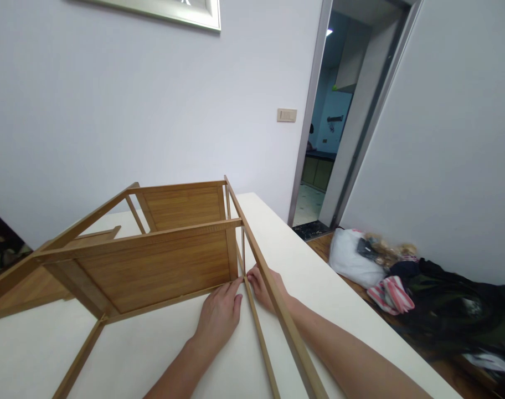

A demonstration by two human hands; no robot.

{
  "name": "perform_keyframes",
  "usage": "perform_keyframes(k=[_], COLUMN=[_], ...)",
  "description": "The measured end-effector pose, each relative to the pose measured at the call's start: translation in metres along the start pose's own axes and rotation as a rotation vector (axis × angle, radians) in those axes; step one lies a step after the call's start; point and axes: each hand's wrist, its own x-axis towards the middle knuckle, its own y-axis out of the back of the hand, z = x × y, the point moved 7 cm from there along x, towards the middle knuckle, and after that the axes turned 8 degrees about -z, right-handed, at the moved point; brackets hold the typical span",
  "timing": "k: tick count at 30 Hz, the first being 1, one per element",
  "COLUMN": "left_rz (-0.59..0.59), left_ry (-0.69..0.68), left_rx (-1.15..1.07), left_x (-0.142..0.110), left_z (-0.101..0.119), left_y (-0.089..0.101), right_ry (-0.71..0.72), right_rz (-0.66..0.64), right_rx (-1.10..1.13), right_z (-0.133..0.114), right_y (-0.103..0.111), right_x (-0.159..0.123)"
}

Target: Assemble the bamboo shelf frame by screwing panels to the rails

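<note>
A bamboo shelf rack (153,260) lies on its side on the white table (344,316). My left hand (218,313) rests flat on the table, fingers together, its tips touching the lower corner of the nearer shelf board. My right hand (264,285) reaches in behind a long side rail (277,302), which hides part of it. Its fingertips press at the same corner joint, by a thin rail (258,332). Neither hand grips anything that I can make out.
The table's right edge runs diagonally toward an open doorway (331,144). On the wooden floor to the right lie a white bag (352,257), striped cloth (391,293) and dark clothing (455,310). A light switch (286,114) sits on the wall.
</note>
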Motion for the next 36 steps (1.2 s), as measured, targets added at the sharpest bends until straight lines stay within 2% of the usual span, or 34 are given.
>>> perform_keyframes(k=[36], left_rz=[-0.012], left_ry=[0.012], left_rx=[-0.006], left_x=[0.0005], left_z=[-0.0004], left_y=[-0.0002], right_ry=[-0.009], right_rz=[-0.001], right_rx=[-0.002], right_z=[0.0019], right_y=[-0.0005], right_x=[0.0001])
